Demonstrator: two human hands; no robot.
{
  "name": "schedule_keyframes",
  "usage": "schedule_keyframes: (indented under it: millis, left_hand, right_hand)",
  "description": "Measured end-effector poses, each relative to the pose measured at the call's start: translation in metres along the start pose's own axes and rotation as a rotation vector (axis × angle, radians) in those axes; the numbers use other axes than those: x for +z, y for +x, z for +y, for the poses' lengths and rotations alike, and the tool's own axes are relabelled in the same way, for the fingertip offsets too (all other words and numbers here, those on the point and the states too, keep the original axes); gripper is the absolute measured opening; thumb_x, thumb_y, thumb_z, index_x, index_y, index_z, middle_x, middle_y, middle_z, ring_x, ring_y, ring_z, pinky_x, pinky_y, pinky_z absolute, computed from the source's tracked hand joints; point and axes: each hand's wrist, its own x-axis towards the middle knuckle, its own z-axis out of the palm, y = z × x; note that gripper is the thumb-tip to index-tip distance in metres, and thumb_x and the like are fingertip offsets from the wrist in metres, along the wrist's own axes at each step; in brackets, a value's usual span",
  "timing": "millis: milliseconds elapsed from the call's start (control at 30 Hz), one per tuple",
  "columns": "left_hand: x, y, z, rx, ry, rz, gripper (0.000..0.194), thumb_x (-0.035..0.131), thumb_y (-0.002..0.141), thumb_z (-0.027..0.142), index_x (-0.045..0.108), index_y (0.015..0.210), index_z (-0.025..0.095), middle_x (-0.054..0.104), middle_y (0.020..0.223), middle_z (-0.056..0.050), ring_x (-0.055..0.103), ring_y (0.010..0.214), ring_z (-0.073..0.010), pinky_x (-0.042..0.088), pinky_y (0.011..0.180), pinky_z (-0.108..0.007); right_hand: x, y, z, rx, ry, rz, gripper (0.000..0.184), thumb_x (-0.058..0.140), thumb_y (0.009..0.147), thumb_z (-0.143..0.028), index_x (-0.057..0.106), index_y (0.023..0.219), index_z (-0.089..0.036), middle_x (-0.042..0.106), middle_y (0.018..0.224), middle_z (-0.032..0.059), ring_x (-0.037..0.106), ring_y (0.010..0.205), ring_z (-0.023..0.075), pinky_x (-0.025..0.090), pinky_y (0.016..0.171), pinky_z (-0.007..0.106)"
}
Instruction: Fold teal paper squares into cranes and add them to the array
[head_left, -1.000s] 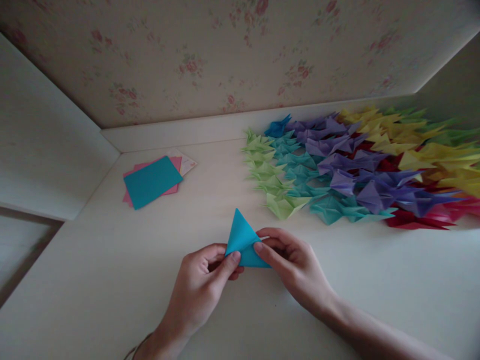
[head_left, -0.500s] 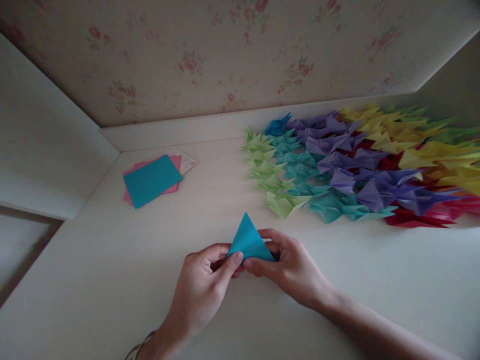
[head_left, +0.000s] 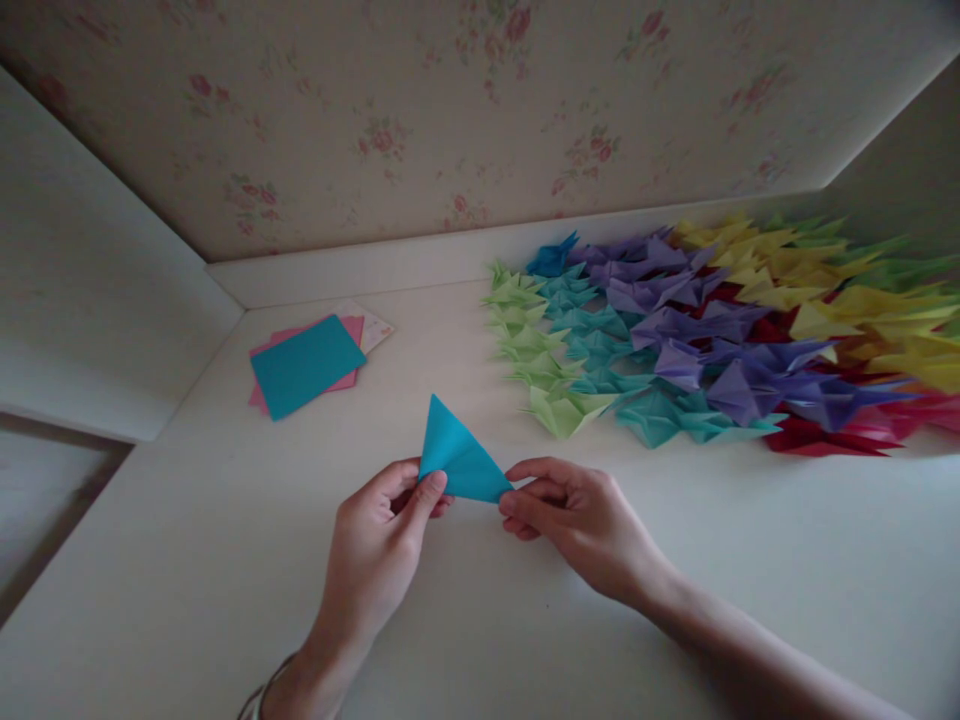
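Head view. Blue paper triangle [head_left: 459,452] held between left fingers [head_left: 432,485], pinching its near-left corner, and right fingers [head_left: 516,502], closed on its right tip. Probably feather-light, crisp, easily creased; best gripped lightly at corners, peak beyond the fingers left free.

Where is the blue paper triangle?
In the head view, the blue paper triangle is just below the middle, held between the left hand and the right hand.

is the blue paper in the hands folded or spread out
Folded: the blue paper shows as a triangle, held near its lower corners by the left hand and right hand. Layer count cannot be told.
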Motion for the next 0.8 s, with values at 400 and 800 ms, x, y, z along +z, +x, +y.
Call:
schedule_keyframes:
  millis: [400, 800]
  left_hand:
    - [0.0069, -0.0036, 0.0012, -0.095, -0.142, -0.239, 0.022, 0.069, 0.084, 0.039, 0.068, 0.089, 0.017, 0.077, 0.079, -0.004, 0.074, 0.072, -0.0202, 0.059, 0.068, -0.028]
    - [0.0069, -0.007, 0.0077, -0.21, -0.325, -0.424, 0.028, 0.066, 0.088, 0.042, 0.074, 0.101, 0.018, 0.079, 0.098, -0.009, 0.075, 0.088, -0.0237, 0.061, 0.079, -0.034]
  right_hand:
    - [0.001, -0.0042, 0.0014, -0.146, -0.114, -0.13, 0.022, 0.069, 0.085, -0.032, 0.067, 0.101, -0.017, 0.072, 0.074, 0.0009, 0.066, 0.066, 0.015, 0.049, 0.059, 0.024]
    - [-0.0004, 0.0003, -0.0011, -0.125, -0.087, -0.112, 0.019, 0.071, 0.082, -0.035, 0.071, 0.087, -0.016, 0.069, 0.073, 0.001, 0.06, 0.064, 0.014, 0.044, 0.056, 0.024]
